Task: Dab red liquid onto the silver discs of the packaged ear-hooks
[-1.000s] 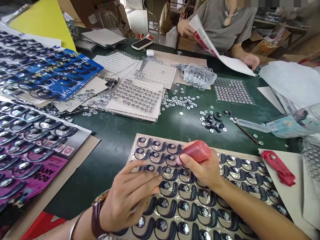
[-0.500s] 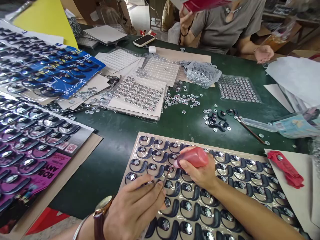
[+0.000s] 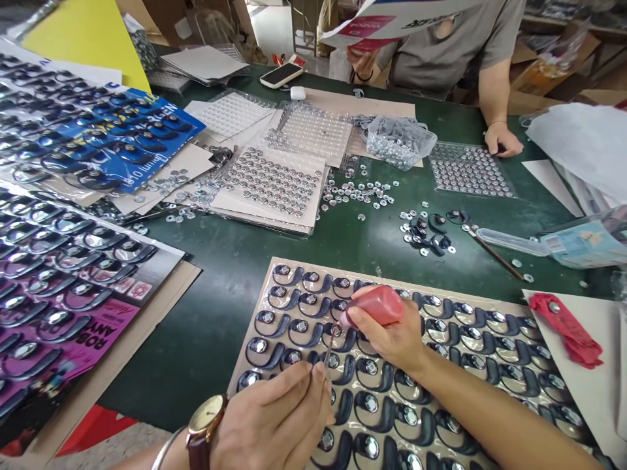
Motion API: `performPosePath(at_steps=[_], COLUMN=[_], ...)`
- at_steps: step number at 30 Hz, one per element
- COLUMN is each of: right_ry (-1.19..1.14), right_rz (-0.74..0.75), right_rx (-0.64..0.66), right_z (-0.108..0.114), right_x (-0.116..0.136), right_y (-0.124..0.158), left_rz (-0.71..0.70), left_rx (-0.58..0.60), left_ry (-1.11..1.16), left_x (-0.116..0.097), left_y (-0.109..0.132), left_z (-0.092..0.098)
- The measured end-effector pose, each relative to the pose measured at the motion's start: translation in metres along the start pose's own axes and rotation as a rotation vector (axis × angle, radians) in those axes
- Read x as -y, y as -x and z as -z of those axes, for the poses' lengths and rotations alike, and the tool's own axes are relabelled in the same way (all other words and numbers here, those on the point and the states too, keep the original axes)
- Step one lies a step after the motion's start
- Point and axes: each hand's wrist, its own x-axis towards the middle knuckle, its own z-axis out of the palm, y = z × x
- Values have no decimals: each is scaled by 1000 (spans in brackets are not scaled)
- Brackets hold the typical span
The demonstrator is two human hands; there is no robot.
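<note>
At lower centre, the red bottle (image 3: 378, 304) is enclosed in the grip of the right hand (image 3: 394, 338) over the tray of ear hooks (image 3: 259, 312). A thin pin (image 3: 328, 350) is pinched in the left hand (image 3: 279, 418), which has been drawn lower, and is now raised to the nozzle.

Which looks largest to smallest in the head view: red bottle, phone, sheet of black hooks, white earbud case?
1. sheet of black hooks
2. red bottle
3. phone, nearly alike but farther off, so unsure against the bottle
4. white earbud case
</note>
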Motion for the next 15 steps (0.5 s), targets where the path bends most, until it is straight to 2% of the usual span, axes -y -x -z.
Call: performPosePath(at_steps=[10, 15], right_ry=[-65, -42], right_rz=[-90, -78], right_rx=[-61, -34], right_z=[2, 1], right_x=[-1, 1], right_y=[3, -1], left_rz=[22, 51], left_rx=[-47, -30], left_ry=[5, 26], left_x=[1, 1], left_y=[3, -1], left_z=[-4, 0])
